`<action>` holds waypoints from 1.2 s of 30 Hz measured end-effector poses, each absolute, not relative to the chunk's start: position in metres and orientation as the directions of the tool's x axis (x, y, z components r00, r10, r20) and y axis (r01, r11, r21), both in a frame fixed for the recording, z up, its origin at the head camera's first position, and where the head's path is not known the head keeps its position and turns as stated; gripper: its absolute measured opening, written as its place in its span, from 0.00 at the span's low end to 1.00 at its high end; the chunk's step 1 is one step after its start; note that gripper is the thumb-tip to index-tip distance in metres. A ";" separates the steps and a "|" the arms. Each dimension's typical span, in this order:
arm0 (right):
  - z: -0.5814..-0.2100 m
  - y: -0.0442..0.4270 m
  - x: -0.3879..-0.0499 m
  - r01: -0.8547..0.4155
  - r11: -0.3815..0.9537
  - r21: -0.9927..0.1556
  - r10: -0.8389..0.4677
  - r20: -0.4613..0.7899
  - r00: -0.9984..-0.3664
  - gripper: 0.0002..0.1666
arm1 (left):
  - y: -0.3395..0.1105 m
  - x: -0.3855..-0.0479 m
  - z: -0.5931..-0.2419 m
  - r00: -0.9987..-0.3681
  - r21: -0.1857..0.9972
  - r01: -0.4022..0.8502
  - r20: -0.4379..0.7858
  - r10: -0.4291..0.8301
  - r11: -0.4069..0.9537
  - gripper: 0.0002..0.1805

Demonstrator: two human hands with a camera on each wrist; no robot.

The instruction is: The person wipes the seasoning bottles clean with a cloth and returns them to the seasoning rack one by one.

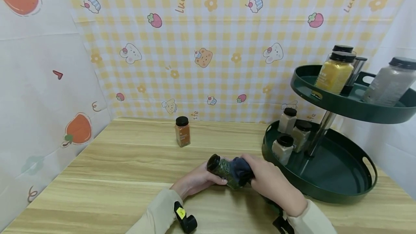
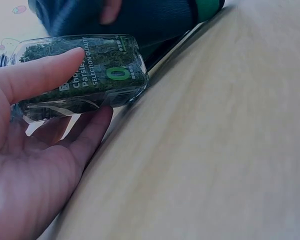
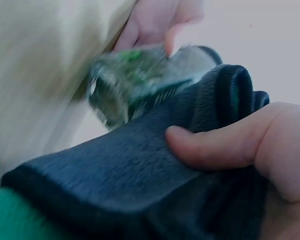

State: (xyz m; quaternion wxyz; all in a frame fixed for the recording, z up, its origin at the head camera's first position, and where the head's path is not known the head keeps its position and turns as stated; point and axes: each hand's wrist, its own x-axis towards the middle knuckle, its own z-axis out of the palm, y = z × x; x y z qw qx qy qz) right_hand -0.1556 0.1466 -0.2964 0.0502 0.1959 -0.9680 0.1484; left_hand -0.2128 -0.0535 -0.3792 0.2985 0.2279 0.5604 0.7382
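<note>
The left hand (image 1: 198,179) grips a glass jar of green herbs (image 1: 224,170), tilted on its side with its black lid toward the upper left. In the left wrist view the thumb lies across the jar's label (image 2: 85,75). A dark blue-grey cloth (image 1: 240,170) is pinched in the right hand (image 1: 276,183) and lies against the jar's body. In the right wrist view the right thumb presses on the folded cloth (image 3: 135,155), beside the jar (image 3: 150,80). The fingers under the cloth are hidden.
An orange-brown spice jar (image 1: 183,133) stands upright at the back of the wooden table (image 1: 130,154). On the right is a two-tier dark green rack (image 1: 338,194); three small jars stand on its lower tier, several containers on the upper one. A patterned cloth hangs behind.
</note>
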 end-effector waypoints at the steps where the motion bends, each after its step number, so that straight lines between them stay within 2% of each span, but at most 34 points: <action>1: -0.297 0.148 -0.157 -0.381 0.887 -0.261 -0.356 0.140 -0.924 0.28 | -0.053 -0.213 -0.379 -0.720 0.963 -0.188 -0.002 0.694 -0.192 0.32; 4: -0.299 0.151 -0.159 -0.379 0.894 -0.239 -0.356 0.135 -0.925 0.25 | -0.053 -0.212 -0.378 -0.726 0.962 -0.198 -0.013 0.688 -0.190 0.32; 7: -0.300 0.150 -0.158 -0.421 0.879 -0.223 -0.388 0.179 -0.904 0.27 | -0.053 -0.212 -0.378 -0.725 0.960 -0.198 -0.006 0.689 -0.199 0.32; 14: -0.300 0.139 -0.153 -0.628 0.729 -0.273 -0.528 0.359 -0.770 0.32 | -0.056 -0.213 -0.380 -0.726 0.960 -0.186 0.009 0.687 -0.209 0.32; 16: -0.300 0.136 -0.152 -0.650 0.708 -0.275 -0.540 0.383 -0.750 0.32 | -0.057 -0.212 -0.380 -0.736 0.961 -0.187 -0.001 0.677 -0.202 0.32; 19: -0.300 0.135 -0.152 -0.636 0.714 -0.292 -0.522 0.382 -0.762 0.33 | -0.057 -0.212 -0.380 -0.739 0.962 -0.189 -0.007 0.673 -0.197 0.32; 23: -0.300 0.136 -0.152 -0.544 0.772 -0.329 -0.450 0.323 -0.833 0.33 | -0.056 -0.213 -0.379 -0.725 0.959 -0.195 0.000 0.688 -0.205 0.33; 29: -0.302 0.145 -0.159 -0.380 0.881 -0.282 -0.334 0.199 -0.921 0.32 | -0.054 -0.214 -0.379 -0.723 0.958 -0.194 0.006 0.691 -0.211 0.33; 33: -0.305 0.149 -0.162 -0.335 0.907 -0.257 -0.302 0.159 -0.940 0.30 | -0.054 -0.214 -0.379 -0.722 0.960 -0.186 0.009 0.691 -0.207 0.32; 36: -0.306 0.149 -0.163 -0.354 0.902 -0.247 -0.317 0.178 -0.932 0.29 | -0.054 -0.213 -0.379 -0.718 0.961 -0.181 0.017 0.696 -0.210 0.32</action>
